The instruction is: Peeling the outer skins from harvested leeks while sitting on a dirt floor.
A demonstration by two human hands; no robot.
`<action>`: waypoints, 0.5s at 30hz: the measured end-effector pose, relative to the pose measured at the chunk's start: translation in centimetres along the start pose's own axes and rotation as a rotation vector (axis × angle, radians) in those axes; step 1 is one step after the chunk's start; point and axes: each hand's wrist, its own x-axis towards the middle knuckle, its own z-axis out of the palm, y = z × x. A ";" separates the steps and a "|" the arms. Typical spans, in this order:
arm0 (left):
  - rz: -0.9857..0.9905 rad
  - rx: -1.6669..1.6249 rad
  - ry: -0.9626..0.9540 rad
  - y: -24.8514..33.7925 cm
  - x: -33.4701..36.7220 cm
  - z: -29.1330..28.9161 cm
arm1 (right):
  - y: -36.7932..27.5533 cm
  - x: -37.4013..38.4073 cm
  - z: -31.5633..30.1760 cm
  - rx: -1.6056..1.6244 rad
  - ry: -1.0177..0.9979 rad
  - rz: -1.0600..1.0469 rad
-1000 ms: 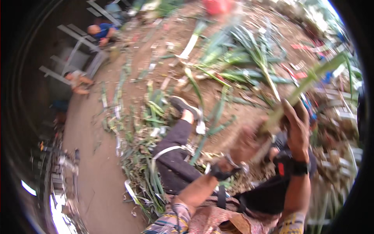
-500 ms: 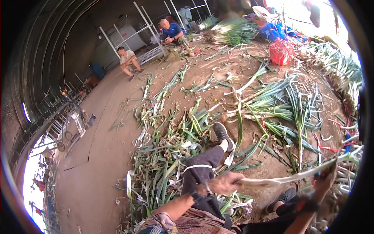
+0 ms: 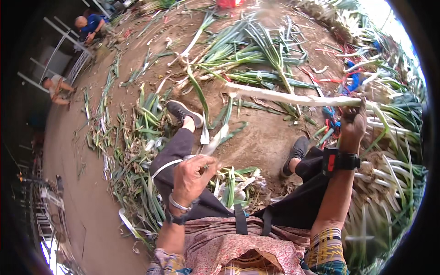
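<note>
My right hand (image 3: 354, 123), at the right, is closed around a long leek (image 3: 293, 97). The leek's pale shaft points left, nearly level above the soil, and its green end trails past my wrist. Over my left thigh, my left hand (image 3: 195, 178) is curled with thumb and fingertips together. A peeled leek leaf (image 3: 215, 143), white low down and green higher up, runs up from its knuckles toward the leek's left end. The leaf's base seems to be between my fingers, though the exact grip is partly hidden.
Untrimmed leeks (image 3: 256, 50) lie ahead on the soil. A heap of stripped leaves (image 3: 133, 151) spreads on my left. Pale-shafted leeks (image 3: 380, 188) are piled along my right, near red and blue ties (image 3: 353, 78). Two people (image 3: 94, 25) crouch at the far left.
My left hand has left the leek and come back toward my body, with a leaf stripped away. My right hand has lifted the leek farther ahead. The view has shifted rightward.
</note>
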 end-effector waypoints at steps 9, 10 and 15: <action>0.519 0.391 0.157 8.1 8.1 5.4 | -0.5 -3.0 1.4 -0.107 -0.043 0.011; 0.496 0.300 0.081 7.5 8.1 6.1 | -0.5 -3.3 1.5 -0.089 -0.073 0.019; 0.237 -0.421 -0.069 5.7 7.2 8.8 | 0.0 -5.5 3.5 -0.193 -0.277 0.071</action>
